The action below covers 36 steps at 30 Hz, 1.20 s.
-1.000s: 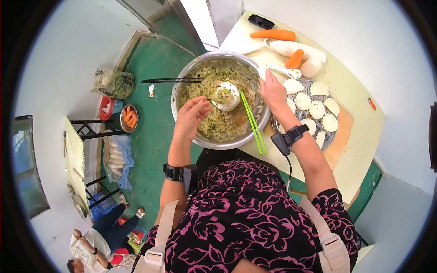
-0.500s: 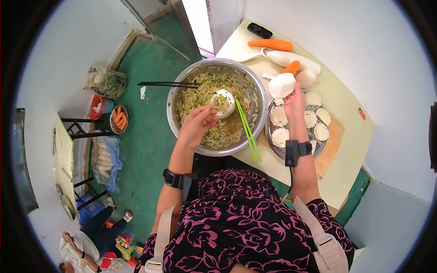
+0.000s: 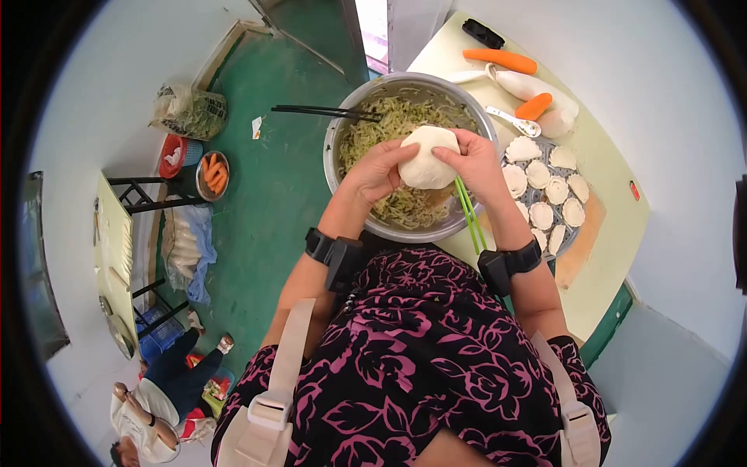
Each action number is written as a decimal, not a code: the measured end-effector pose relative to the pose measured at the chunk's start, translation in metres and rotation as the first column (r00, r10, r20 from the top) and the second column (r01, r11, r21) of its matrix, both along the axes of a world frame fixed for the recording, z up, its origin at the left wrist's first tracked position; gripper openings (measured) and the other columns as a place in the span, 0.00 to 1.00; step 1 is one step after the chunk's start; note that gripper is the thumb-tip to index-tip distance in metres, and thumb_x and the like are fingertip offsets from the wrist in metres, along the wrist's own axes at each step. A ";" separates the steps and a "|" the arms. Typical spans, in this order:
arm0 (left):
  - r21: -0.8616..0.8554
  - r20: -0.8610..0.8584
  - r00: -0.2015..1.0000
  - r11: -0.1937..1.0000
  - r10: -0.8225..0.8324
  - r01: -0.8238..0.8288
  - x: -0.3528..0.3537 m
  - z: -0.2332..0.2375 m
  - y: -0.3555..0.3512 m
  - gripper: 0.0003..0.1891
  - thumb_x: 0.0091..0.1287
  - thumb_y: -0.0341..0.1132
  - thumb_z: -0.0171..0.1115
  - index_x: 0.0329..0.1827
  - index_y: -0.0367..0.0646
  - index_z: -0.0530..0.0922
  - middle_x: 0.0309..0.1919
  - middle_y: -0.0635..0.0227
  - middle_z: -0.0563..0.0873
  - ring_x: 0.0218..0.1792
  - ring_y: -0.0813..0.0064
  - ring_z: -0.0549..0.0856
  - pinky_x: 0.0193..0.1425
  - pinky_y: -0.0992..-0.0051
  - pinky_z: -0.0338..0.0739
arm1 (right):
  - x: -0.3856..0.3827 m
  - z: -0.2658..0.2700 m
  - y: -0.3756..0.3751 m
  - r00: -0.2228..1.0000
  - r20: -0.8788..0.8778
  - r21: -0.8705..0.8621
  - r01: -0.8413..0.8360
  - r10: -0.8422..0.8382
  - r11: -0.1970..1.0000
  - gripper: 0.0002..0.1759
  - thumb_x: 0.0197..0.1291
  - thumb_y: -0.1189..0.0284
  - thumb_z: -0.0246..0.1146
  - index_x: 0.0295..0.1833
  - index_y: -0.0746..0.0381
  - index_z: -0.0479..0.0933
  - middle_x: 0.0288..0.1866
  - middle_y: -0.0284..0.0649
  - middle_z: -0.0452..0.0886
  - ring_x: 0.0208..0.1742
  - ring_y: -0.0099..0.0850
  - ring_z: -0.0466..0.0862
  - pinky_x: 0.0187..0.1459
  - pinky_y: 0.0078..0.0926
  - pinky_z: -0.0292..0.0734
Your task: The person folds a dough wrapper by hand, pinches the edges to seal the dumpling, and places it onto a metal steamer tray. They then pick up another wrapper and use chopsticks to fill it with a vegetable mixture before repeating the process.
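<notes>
Dough round (image 3: 426, 159) held up over the metal bowl (image 3: 332, 159), near its middle; left hand (image 3: 377, 173) narrow, pinching its left edge; right hand (image 3: 478, 165) also narrow, thumb on its face, fingers behind; step in hand looks like steadying or spreading the round, no filling seen on it; it looks soft, so handling calls for light, even pressure from both sides. Shredded filling (image 3: 405, 208) in bowl; black chopsticks (image 3: 311, 110) across rim, green chopsticks (image 3: 469, 214) beside right forearm; shaped dough pieces (image 3: 556, 190) on tray, on tabletop (image 3: 622, 194); red item (image 3: 634, 191) there, any marking too small to read; no brand legible.
</notes>
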<state>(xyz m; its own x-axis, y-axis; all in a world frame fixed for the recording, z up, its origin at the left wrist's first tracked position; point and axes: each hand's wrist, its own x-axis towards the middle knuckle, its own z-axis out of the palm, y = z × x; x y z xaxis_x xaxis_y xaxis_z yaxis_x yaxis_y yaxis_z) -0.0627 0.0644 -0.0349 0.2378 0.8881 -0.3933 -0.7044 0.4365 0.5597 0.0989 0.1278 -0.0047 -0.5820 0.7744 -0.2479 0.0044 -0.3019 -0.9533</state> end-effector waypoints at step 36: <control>-0.062 -0.292 0.956 0.998 -0.040 0.023 -0.050 -0.018 -0.019 0.14 0.61 0.35 0.55 0.45 0.35 0.73 0.36 0.66 0.80 0.35 0.79 0.80 0.38 0.79 0.75 | -0.031 -0.061 -0.042 0.982 -0.175 -0.704 -0.075 -0.071 0.706 0.20 0.52 0.67 0.62 0.50 0.63 0.70 0.43 0.37 0.77 0.42 0.27 0.78 0.44 0.26 0.74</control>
